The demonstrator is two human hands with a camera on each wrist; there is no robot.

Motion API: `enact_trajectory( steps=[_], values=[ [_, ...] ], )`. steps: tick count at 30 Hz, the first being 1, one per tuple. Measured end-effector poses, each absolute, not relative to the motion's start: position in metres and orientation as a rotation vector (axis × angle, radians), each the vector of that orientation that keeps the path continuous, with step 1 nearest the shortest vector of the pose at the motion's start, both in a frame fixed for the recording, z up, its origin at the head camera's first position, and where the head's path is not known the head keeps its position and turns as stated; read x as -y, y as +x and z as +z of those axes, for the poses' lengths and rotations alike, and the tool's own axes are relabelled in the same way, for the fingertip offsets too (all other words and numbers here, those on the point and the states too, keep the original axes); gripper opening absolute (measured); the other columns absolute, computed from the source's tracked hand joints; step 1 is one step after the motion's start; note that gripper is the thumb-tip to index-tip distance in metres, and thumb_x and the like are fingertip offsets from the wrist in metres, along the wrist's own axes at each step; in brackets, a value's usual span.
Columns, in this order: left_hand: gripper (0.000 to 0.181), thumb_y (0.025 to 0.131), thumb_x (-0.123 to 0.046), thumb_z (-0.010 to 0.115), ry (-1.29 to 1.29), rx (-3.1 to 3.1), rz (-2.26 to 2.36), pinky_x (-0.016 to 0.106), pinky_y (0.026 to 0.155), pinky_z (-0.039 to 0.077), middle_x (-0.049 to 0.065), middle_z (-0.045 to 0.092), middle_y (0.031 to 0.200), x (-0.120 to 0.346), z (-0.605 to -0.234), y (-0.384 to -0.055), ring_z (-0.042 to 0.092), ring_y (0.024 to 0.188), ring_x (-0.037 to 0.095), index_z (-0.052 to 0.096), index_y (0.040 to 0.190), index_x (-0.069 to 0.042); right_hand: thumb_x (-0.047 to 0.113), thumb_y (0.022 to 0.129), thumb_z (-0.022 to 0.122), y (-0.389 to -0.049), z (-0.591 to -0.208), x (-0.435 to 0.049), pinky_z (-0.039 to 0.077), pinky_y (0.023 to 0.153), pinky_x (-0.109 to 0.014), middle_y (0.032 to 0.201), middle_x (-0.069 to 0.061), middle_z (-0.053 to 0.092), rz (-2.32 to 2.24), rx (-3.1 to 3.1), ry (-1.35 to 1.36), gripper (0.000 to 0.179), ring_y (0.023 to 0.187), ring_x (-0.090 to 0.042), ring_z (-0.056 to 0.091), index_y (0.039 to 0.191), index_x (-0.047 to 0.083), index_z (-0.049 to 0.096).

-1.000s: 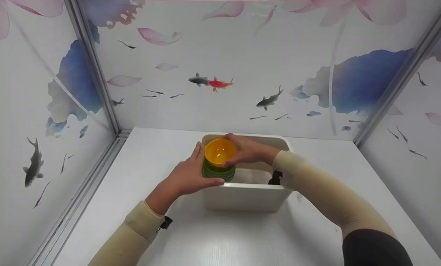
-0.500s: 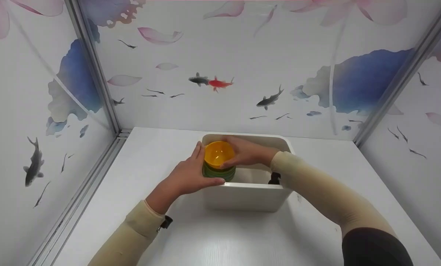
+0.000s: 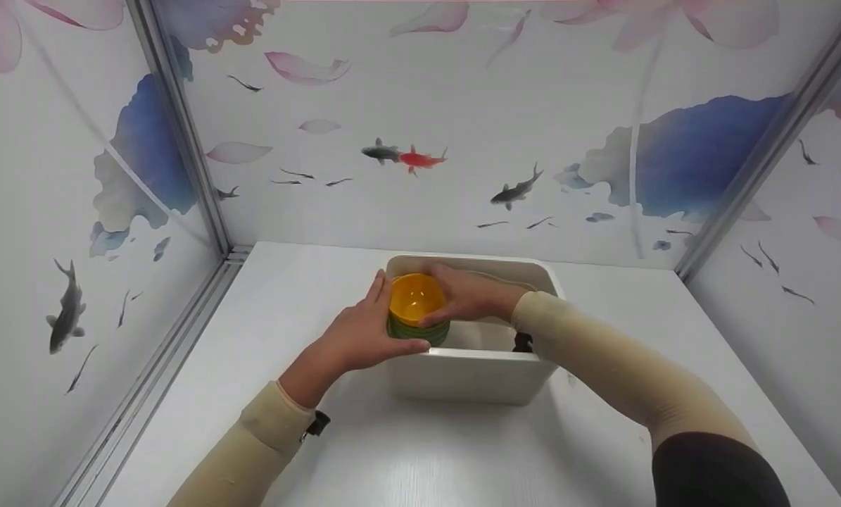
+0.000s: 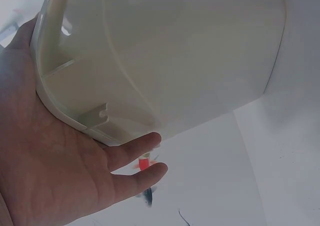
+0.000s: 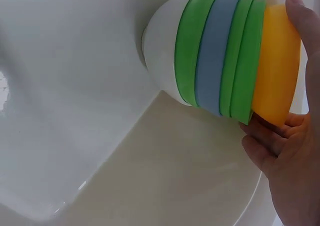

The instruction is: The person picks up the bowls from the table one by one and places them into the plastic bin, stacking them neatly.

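Note:
In the head view a yellow bowl (image 3: 417, 300) sits at the top of a stack of bowls (image 3: 419, 334) at the left end of a white bin (image 3: 462, 377). My right hand (image 3: 475, 293) holds the yellow bowl by its right side, thumb towards me. The right wrist view shows the stack (image 5: 215, 53) as a white bowl lowest, then green and blue-grey ones, with the yellow bowl set in the uppermost green one. Against the bin's left front corner rests my left hand (image 3: 353, 334), its fingers straight and its thumb along the front rim.
The bin stands on a white table (image 3: 434, 458), close to the back panel (image 3: 427, 204) printed with fish and petals. Side panels with metal posts (image 3: 188, 141) flank the table. Inside the bin, bare floor (image 3: 480, 336) lies right of the stack.
My right hand has brought the yellow bowl down and slightly towards me, so less of the green bowls shows beneath it. The left hand stays at the bin's corner.

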State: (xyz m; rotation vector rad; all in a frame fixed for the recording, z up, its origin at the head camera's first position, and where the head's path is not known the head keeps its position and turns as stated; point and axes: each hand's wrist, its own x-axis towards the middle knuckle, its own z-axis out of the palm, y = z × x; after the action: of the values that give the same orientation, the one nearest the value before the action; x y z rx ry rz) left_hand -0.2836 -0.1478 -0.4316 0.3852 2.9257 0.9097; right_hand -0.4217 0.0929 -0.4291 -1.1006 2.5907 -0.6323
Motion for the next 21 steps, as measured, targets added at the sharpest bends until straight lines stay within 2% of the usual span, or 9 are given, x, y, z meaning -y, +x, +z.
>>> enact_trajectory(
  steps=[10, 21],
  values=[
    [0.144, 0.079, -0.09, 0.074, 0.395, -2.936, 0.897, 0.059, 0.118, 0.047, 0.006, 0.001, 0.187, 0.1488, -0.4301, -0.2842, 0.051, 0.151, 0.044, 0.005, 0.179, -0.012, 0.07, 0.084, 0.089, -0.4201, -0.4239, -0.0901, 0.053, 0.114, -0.042, 0.144, -0.001, 0.062, -0.427, -2.642, -1.181, 0.104, 0.123, -0.019, 0.063, 0.161, 0.016, 0.044],
    [0.141, 0.082, -0.084, 0.078, 0.385, -2.919, 0.924, 0.062, 0.118, 0.046, 0.007, 0.0, 0.187, 0.1474, -0.4316, -0.2839, 0.05, 0.152, 0.045, 0.007, 0.179, -0.011, 0.059, 0.084, 0.094, -0.4225, -0.4287, -0.0924, 0.054, 0.11, -0.039, 0.136, 0.003, 0.063, -0.485, -2.587, -1.154, 0.093, 0.119, -0.016, 0.063, 0.154, 0.016, 0.049]
  ],
)
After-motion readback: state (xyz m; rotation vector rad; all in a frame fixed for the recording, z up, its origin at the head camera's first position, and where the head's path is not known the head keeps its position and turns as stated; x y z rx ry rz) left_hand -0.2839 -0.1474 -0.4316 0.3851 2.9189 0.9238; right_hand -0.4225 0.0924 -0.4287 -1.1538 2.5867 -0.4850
